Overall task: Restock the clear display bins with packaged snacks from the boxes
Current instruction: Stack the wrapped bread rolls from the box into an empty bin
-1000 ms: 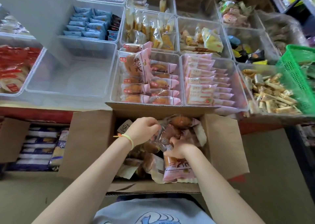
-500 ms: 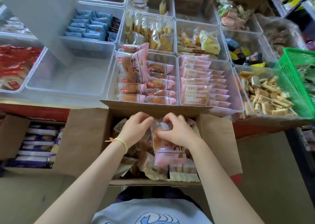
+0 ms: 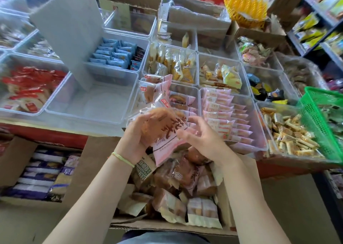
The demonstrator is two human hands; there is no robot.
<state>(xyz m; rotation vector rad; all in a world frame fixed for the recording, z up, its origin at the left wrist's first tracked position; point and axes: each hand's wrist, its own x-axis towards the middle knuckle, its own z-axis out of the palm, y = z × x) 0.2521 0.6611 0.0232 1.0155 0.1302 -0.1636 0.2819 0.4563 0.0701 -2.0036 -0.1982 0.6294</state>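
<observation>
Left hand [image 3: 135,138] wrapped around a pink-and-clear plastic-wrapped bread packet [image 3: 163,130], fingers curled behind it, thumb at its near edge; firmly gripped. Right hand [image 3: 202,139] just beside the packet's right edge, fingers [image 3: 193,121] spread and loosely bent, holding nothing, thumb tip at or very near the wrapper: contact not possible to tell. Packet raised above the open brown cardboard box [image 3: 96,162] of like bread packets, at the near rim of the clear plastic display bin [image 3: 196,93] already part-filled with the same pink packets. Bin directly ahead of the gripped packet, beyond both hands. Packet's long axis tilted, running from upper left down toward lower right, pink end nearest the body, whereas the stocked packets lay flat, lengthwise left to right. Left hand nearer the bin's left stack; probably a short forward reach and a flattening turn needed.
</observation>
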